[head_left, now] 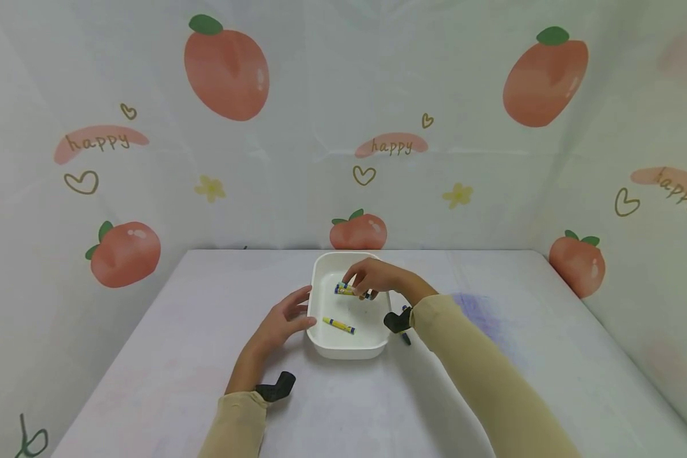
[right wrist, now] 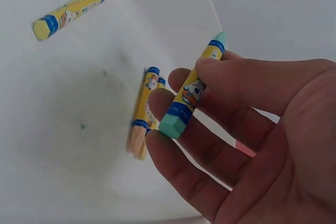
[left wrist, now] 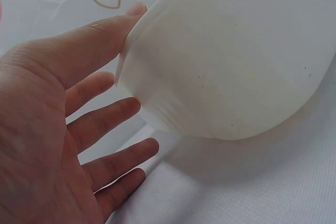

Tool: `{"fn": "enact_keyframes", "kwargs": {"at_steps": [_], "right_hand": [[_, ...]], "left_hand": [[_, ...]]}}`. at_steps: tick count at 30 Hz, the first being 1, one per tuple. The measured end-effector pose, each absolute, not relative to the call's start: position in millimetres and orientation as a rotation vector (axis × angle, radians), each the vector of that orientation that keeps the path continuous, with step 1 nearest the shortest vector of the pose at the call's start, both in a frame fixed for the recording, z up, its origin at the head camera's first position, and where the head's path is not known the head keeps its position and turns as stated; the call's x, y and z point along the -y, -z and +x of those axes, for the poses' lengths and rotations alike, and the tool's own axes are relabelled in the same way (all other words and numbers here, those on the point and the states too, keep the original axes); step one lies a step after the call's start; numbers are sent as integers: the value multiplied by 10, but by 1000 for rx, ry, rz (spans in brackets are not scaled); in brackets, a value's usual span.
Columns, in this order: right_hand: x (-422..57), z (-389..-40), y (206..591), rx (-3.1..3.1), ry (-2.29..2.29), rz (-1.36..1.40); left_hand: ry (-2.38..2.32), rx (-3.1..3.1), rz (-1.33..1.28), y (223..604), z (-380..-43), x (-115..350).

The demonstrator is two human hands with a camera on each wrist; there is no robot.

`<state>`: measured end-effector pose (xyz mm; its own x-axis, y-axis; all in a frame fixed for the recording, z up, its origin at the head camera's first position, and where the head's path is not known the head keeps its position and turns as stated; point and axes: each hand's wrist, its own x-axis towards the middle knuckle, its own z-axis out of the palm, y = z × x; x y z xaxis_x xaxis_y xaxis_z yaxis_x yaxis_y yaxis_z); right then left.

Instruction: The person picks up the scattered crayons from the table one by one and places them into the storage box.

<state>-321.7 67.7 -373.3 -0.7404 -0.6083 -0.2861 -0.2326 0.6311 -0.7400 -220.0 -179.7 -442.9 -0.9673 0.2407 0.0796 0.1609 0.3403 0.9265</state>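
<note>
From where I stand, the pale worktop carries a white tray, its long side running near to far. The left hand is at the tray's left wall, thumb at the rim, fingers spread and fairly straight. The right hand reaches in over the far half from the right, thumb and fingertips pinching a green crayon, its long axis roughly left to right, green tip to the left. A pair of crayons lies side by side in the tray just by those fingertips; whether they touch, I can't tell. A yellow crayon lies nearer and to the left, slanting slightly, closer to the left hand's thumb. Right of the tray, a dark stick is partly hidden by the wrist strap.
</note>
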Motion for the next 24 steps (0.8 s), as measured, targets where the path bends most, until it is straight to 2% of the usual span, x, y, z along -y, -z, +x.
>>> {"fn": "enact_keyframes", "kwargs": {"at_steps": [3,11,24], "right_hand": [[-639,-3204,3746,-2340,922,-664],[-583,-3200,3797,-2337,913,-688],[-678,-3200,3697,-2359,1053,-749]], "left_hand": [[-1729,-2517,374,4492,-2239,1804],[-1707,-2497,402,4227,-2078,1763],[-1700,-2495,369,4261,-2110,1766]]}}
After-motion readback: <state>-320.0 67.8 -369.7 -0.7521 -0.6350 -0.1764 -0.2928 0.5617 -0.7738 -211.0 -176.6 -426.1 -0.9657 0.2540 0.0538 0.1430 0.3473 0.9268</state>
